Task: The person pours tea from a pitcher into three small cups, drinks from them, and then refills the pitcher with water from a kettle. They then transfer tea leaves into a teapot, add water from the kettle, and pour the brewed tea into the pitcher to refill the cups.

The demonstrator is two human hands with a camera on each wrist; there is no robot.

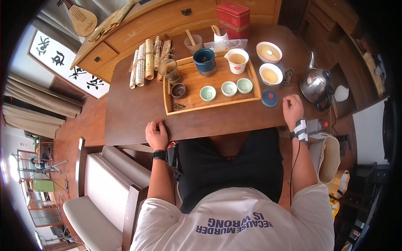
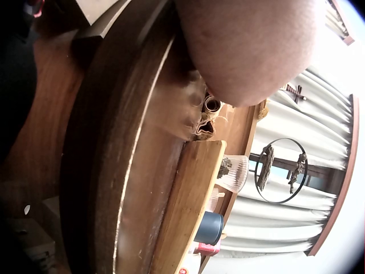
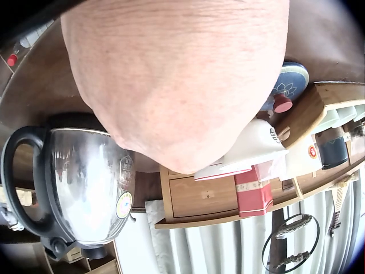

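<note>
My left hand (image 1: 156,134) rests at the table's front edge with loosely curled fingers and nothing in it. On the right, my right hand (image 1: 293,111) lies on the tabletop, fingers bent and holding nothing, between a blue lid (image 1: 269,98) with a red knob and a steel kettle (image 1: 315,85). A wooden tray (image 1: 194,85) spans the middle. It carries a blue pot (image 1: 204,60), a white pitcher (image 1: 237,60) of pale liquid, three light-green cups (image 1: 208,93), a small brown cup (image 1: 178,90) and a ribbed glass (image 1: 169,70). Both wrist views show mostly the back of each hand.
Two white bowls (image 1: 271,76) with liquid stand right of the tray, near a small dark figurine (image 1: 287,76). Bamboo scrolls (image 1: 149,58) lie at the back left. A red tin (image 1: 233,21) stands behind the tray. A padded chair (image 1: 111,180) is at the left.
</note>
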